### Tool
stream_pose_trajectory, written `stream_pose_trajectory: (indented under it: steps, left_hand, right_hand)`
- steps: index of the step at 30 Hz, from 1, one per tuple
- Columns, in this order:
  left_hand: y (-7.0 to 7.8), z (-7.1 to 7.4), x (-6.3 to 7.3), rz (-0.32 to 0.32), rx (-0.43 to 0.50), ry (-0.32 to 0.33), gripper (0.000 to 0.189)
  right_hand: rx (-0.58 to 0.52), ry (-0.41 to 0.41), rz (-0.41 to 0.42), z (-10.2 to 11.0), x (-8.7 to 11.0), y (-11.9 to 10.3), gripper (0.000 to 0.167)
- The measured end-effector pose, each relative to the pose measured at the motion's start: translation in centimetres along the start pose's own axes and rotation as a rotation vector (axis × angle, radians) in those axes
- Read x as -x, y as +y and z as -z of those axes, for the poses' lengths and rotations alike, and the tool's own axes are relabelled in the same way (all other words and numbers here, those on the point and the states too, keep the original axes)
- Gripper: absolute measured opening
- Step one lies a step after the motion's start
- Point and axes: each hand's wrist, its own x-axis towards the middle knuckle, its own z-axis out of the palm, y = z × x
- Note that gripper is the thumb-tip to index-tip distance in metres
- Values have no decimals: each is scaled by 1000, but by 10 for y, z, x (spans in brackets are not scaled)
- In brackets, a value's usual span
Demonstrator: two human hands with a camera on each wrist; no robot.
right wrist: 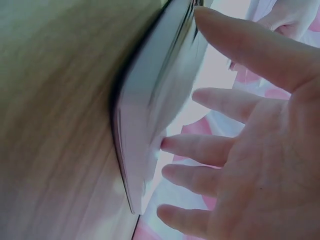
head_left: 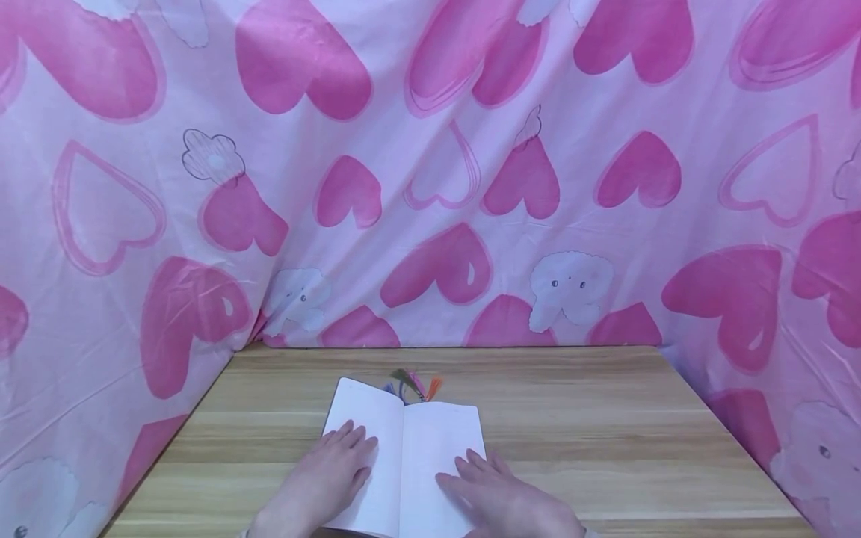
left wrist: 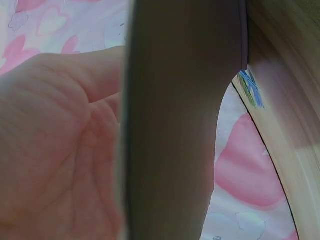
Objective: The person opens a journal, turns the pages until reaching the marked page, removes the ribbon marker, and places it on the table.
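An open notebook (head_left: 430, 433) with blank white pages lies on the table in the head view. My left hand (head_left: 336, 471) is over its left page, fingers extended towards the top. Over the right page my right hand (head_left: 494, 489) spreads its fingers, thumb pointing inward. The right wrist view shows that hand's palm (right wrist: 270, 165) and straight fingers close beside the pages (right wrist: 145, 100). In the left wrist view the notebook's shaded side (left wrist: 172, 130) covers most of my left fingers. Colored tassels (head_left: 417, 385) stick out past the notebook's top edge.
The wood-grain table (head_left: 605, 433) extends to both sides and behind the notebook. A pink cloth with hearts (head_left: 464, 269) hangs along the back and both sides.
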Motion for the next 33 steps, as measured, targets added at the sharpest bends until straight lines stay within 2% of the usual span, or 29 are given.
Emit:
stream_pose_trajectory:
  steps: [6, 10, 16, 21, 26, 33]
  left_hand:
    - [2, -1, -3, 14, 15, -9, 35]
    - [1, -2, -4, -10, 39, 5, 34]
    - [-8, -2, 2, -6, 60, 18, 33]
    - [-6, -4, 0, -11, 90, -20, 35]
    - [-6, -5, 1, -17, 84, 6, 34]
    - [-8, -2, 2, -19, 82, 12, 34]
  right_hand:
    - [-61, -59, -62, 6, 3, 5, 57]
    - [-42, -24, -24, 9, 5, 8, 54]
    - [-2, 72, 70, 8, -3, 6, 49]
    - [9, 181, 94, 6, 0, 12, 48]
    - [7, 299, 148, 4, -3, 15, 52]
    - [-16, 466, 103, 1, -14, 11, 48]
